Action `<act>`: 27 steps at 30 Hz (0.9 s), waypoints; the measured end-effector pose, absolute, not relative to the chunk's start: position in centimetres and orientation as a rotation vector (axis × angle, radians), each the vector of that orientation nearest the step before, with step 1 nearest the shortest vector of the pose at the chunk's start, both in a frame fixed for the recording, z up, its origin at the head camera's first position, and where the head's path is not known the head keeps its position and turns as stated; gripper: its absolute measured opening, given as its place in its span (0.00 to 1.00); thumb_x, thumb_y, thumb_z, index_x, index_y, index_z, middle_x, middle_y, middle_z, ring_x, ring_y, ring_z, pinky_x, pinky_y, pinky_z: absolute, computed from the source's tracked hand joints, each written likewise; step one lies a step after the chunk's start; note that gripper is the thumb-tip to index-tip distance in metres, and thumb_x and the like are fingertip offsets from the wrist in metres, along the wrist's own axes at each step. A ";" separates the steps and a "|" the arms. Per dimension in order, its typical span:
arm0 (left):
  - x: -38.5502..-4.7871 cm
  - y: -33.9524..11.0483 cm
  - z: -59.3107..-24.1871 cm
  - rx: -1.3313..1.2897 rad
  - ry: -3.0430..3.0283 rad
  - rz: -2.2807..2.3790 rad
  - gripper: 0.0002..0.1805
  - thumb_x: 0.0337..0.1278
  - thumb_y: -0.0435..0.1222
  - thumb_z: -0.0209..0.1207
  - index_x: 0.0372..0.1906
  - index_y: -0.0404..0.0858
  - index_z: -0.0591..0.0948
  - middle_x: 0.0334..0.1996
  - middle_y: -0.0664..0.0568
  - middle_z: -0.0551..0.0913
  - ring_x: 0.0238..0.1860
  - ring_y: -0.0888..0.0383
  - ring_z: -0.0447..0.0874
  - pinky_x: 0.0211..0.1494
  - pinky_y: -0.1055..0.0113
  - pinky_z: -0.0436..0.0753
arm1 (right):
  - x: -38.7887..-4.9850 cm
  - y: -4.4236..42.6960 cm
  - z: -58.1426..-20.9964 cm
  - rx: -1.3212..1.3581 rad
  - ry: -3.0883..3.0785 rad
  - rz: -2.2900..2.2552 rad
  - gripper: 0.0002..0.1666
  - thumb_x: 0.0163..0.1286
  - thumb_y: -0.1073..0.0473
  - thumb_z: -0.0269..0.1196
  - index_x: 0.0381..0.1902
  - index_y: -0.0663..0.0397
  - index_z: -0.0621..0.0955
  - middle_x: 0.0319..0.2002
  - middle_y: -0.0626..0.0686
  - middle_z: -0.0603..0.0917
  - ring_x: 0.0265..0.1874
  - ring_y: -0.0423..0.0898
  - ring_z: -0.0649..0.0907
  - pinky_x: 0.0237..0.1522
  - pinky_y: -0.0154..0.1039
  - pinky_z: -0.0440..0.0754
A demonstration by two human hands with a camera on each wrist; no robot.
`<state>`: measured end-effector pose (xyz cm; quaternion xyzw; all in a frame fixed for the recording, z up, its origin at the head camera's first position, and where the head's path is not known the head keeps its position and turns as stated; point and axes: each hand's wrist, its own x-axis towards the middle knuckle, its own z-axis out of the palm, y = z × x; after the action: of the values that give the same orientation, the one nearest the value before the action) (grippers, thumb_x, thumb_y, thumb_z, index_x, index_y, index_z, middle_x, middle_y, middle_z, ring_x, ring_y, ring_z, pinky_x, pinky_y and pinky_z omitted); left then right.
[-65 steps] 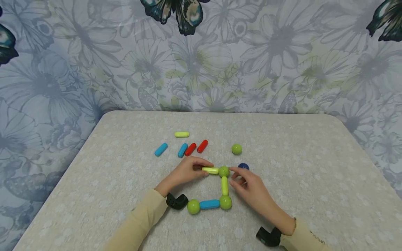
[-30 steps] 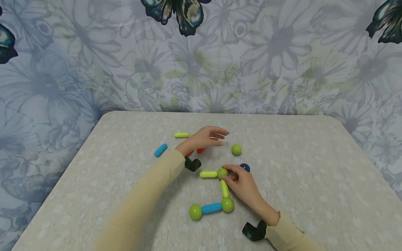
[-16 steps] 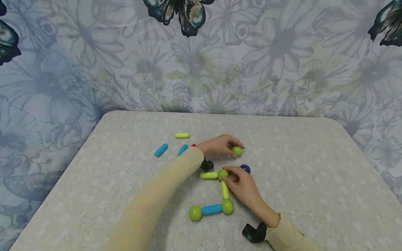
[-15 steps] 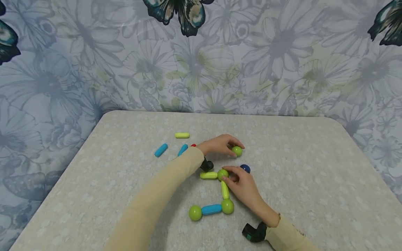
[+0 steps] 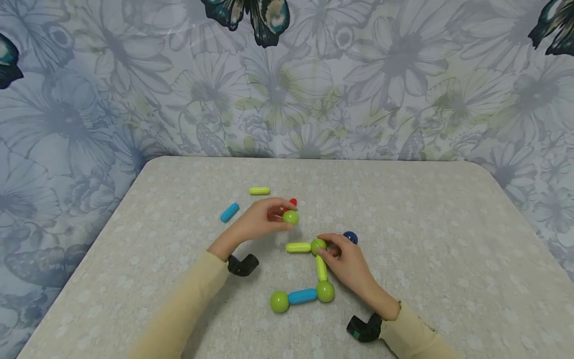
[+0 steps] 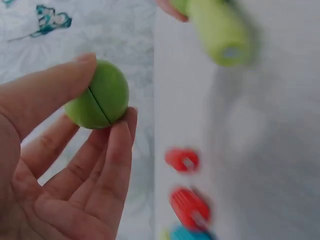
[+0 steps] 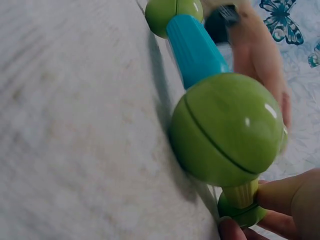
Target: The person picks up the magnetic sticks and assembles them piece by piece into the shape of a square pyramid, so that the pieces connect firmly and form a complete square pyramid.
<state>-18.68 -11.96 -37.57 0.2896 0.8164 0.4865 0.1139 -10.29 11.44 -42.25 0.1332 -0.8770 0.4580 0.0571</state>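
Observation:
My left hand pinches a loose green ball between thumb and fingers, raised above the table in the left wrist view. My right hand grips another green ball at the far corner of a joined chain. From that ball a yellow-green rod points left and a second yellow-green rod runs toward me. The second rod meets a green ball, then a blue rod leads left to an end green ball.
A dark blue ball lies just beyond my right hand. Past my left hand are a yellow-green rod, a blue rod and partly hidden red rods. Black cameras are strapped on both wrists. A patterned wall stands behind the table.
My left hand left the yellow-green rod, reached over to the loose green ball, took hold of it and carried it left. My right hand took hold of the corner ball and stays there.

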 end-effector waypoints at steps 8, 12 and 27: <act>-15.1 -15.8 -40.3 0.712 2.455 1.388 0.21 0.51 0.33 0.67 0.52 0.33 0.79 0.46 0.49 0.81 0.47 0.53 0.78 0.46 0.63 0.79 | -10.3 11.6 -42.6 0.404 -2.658 1.379 0.17 0.60 0.64 0.67 0.49 0.56 0.81 0.36 0.50 0.79 0.25 0.39 0.75 0.24 0.33 0.75; -14.4 -15.7 -41.1 0.668 2.439 1.411 0.21 0.50 0.32 0.67 0.51 0.35 0.80 0.45 0.51 0.81 0.44 0.55 0.79 0.44 0.66 0.80 | -10.2 11.6 -42.7 0.417 -2.652 1.393 0.16 0.61 0.62 0.67 0.49 0.56 0.81 0.35 0.49 0.78 0.25 0.39 0.75 0.23 0.33 0.75; -14.0 -14.7 -41.7 0.680 2.410 1.446 0.20 0.52 0.32 0.67 0.52 0.35 0.80 0.45 0.52 0.81 0.45 0.56 0.77 0.44 0.65 0.79 | -10.4 11.6 -42.8 0.395 -2.651 1.398 0.16 0.61 0.63 0.67 0.48 0.54 0.82 0.36 0.48 0.79 0.24 0.39 0.74 0.23 0.33 0.74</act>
<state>-14.01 -14.70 -41.68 0.2335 0.8269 0.4963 0.1245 -10.35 11.64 -42.75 0.1305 -0.8754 0.4617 0.0592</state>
